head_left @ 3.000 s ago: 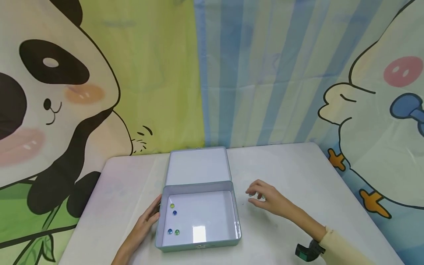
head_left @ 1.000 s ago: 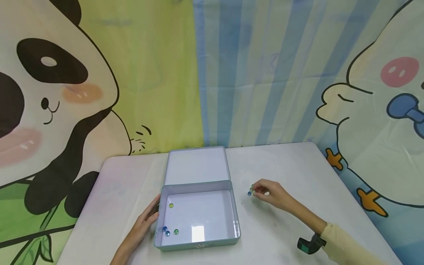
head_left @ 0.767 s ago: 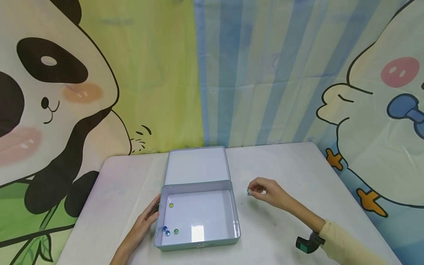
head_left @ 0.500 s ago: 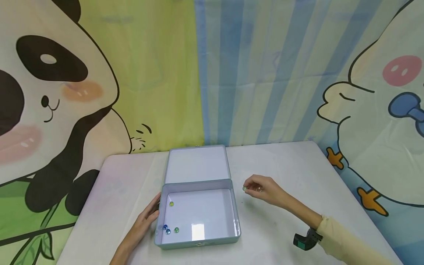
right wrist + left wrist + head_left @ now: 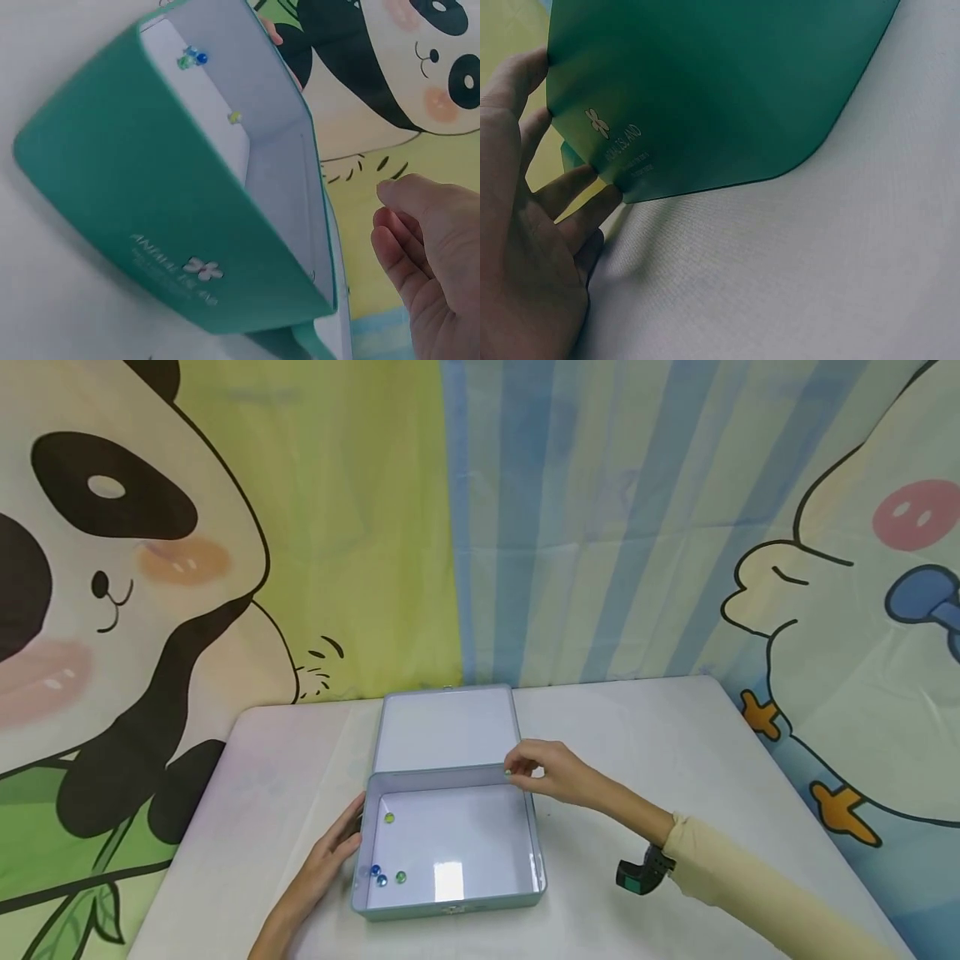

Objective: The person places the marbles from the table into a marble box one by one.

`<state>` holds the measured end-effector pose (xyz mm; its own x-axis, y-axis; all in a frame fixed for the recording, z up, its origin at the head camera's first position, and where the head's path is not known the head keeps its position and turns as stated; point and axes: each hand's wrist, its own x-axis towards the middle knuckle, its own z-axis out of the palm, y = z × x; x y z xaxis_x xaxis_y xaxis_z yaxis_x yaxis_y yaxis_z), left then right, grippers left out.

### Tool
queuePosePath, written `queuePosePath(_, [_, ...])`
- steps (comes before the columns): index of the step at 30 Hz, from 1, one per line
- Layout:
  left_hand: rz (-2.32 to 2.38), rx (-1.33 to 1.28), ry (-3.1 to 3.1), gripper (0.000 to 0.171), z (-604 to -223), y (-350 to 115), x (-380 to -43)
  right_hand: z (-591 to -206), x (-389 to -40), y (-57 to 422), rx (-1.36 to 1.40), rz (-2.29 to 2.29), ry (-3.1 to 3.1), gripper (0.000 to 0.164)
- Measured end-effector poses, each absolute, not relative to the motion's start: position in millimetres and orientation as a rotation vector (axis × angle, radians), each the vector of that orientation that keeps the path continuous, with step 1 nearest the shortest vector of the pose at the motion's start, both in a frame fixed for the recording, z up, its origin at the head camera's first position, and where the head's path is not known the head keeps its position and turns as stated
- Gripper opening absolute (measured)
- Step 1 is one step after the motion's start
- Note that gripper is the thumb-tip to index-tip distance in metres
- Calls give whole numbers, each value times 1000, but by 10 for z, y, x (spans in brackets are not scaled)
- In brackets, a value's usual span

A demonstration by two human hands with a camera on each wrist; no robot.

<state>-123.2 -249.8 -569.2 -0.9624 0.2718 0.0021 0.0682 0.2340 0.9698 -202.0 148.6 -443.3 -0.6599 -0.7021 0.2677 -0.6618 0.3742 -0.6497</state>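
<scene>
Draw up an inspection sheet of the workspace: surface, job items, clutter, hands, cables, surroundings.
Surface: white tabletop.
Job items: box with lid open; inside, yellow-green marble, dark blue marble, light blue marble, green marble.
Clutter: nothing seen.
Left hand: touching the box's left side.
Right hand: pinching a small marble, barely visible, near the box's far right corner.
Cables: nothing seen.
Surroundings: printed panda backdrop.

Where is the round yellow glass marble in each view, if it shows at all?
Head: the round yellow glass marble sits left of centre, lower half, inside the open green rectangular metal box.
Left wrist: not in it; the box's outside fills much of the top.
Right wrist: the marble is near mid-width, upper part, inside the box.
Shared landmark: the box, in all three views.
</scene>
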Motion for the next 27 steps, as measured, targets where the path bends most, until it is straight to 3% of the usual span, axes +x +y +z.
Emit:
queuePosePath(10, [1817,304,2325,56,-5673,-2479,-1228,-4384,-2287,778,-1343,-944,2464,10])
queuePosePath(27, [1802,264,2320,56,-5649,-2472,-1204,-4717,-2241,-112,-1459,-610,2297,9])
